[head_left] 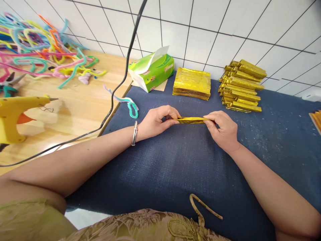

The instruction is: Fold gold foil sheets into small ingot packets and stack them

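Observation:
A narrow folded strip of gold paper (192,120) is stretched between my two hands, just above the dark blue cloth (160,167). My left hand (160,121) pinches its left end between thumb and fingers. At the other end, my right hand (222,129) pinches it the same way. Beyond the hands lies a stack of flat gold paper sheets (192,82). To its right is a pile of folded gold paper strips (242,85), heaped crosswise against the wall.
A green tissue pack (156,72) stands by the tiled wall. A black cable (127,57) hangs across the left side. On the wooden table (82,90) lie a yellow glue gun (20,112) and tangled coloured pipe cleaners (45,50). A teal pipe-cleaner loop (132,108) rests on the cloth.

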Available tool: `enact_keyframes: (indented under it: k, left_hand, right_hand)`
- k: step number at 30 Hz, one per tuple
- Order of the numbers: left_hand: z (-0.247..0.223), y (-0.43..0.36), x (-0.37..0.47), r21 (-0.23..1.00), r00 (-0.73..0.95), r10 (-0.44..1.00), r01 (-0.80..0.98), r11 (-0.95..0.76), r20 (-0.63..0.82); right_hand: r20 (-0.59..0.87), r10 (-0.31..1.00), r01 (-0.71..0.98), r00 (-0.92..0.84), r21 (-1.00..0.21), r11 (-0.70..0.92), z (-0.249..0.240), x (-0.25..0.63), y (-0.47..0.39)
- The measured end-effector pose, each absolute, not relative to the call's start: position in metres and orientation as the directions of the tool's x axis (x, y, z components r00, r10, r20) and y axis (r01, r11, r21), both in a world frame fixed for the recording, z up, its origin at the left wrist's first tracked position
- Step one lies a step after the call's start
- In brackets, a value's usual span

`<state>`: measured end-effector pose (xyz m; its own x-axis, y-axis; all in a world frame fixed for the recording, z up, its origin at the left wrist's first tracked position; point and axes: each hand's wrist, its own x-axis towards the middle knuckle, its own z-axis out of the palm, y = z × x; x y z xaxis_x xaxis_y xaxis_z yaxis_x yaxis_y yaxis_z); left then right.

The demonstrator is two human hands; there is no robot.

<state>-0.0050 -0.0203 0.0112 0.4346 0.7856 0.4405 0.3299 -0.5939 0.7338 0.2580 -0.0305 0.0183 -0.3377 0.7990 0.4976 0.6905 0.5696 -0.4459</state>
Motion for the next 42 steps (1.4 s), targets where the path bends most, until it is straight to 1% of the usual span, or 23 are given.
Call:
enact_keyframes:
  k: [3,6,9,13,16,19,22,26,28,31,38,42]
  left_hand:
    - [0.0084,-0.0189,-0.0051,0.759,0.455,0.794,0.318,-0.569,0.404]
    - [0.0073,-0.0184,-0.0047,0.789,0.463,0.809,0.309,-0.530,0.362]
    - [0.0086,-0.0186,-0.0039,0.777,0.485,0.799,0.321,-0.541,0.356]
    - [0.0095,-0.0179,-0.0035,0.748,0.461,0.798,0.349,-0.565,0.388]
    - [0.0080,-0.0168,-0.0037,0.754,0.402,0.820,0.359,-0.550,0.406]
    - [0.0060,-0.0162,-0.0040,0.769,0.369,0.833,0.349,-0.536,0.412]
    - [0.0042,-0.0160,-0.0044,0.788,0.361,0.843,0.335,-0.517,0.399]
    - [0.0023,-0.0150,-0.0053,0.811,0.350,0.855,0.317,-0.492,0.382]
    - [0.0018,-0.0145,-0.0057,0.819,0.332,0.863,0.313,-0.482,0.381]
    - [0.0016,-0.0140,-0.0060,0.816,0.319,0.864,0.314,-0.485,0.390]
    - [0.0032,-0.0144,-0.0052,0.771,0.371,0.829,0.336,-0.541,0.420]
    - [0.0045,-0.0150,-0.0045,0.745,0.409,0.802,0.336,-0.577,0.436]
  right_hand:
    - [0.513,0.792,0.686,-0.331,-0.446,0.575,0.0180,0.2583,-0.0305]
    - [0.492,0.809,0.696,-0.322,-0.456,0.555,0.0184,0.2581,-0.0306]
    - [0.487,0.810,0.678,-0.326,-0.477,0.560,0.0190,0.2567,-0.0310]
    - [0.490,0.820,0.627,-0.296,-0.548,0.554,0.0186,0.2543,-0.0315]
    - [0.463,0.844,0.586,-0.272,-0.616,0.527,0.0158,0.2537,-0.0303]
    - [0.472,0.843,0.538,-0.257,-0.655,0.531,0.0125,0.2542,-0.0281]
    - [0.492,0.831,0.519,-0.260,-0.654,0.550,0.0118,0.2546,-0.0271]
    - [0.555,0.780,0.514,-0.289,-0.598,0.615,0.0146,0.2548,-0.0279]
    - [0.565,0.769,0.504,-0.297,-0.591,0.629,0.0160,0.2549,-0.0283]
    - [0.530,0.796,0.490,-0.292,-0.633,0.600,0.0175,0.2550,-0.0279]
    - [0.394,0.885,0.415,-0.246,-0.783,0.464,0.0159,0.2551,-0.0250]
    - [0.353,0.912,0.396,-0.210,-0.822,0.410,0.0116,0.2557,-0.0244]
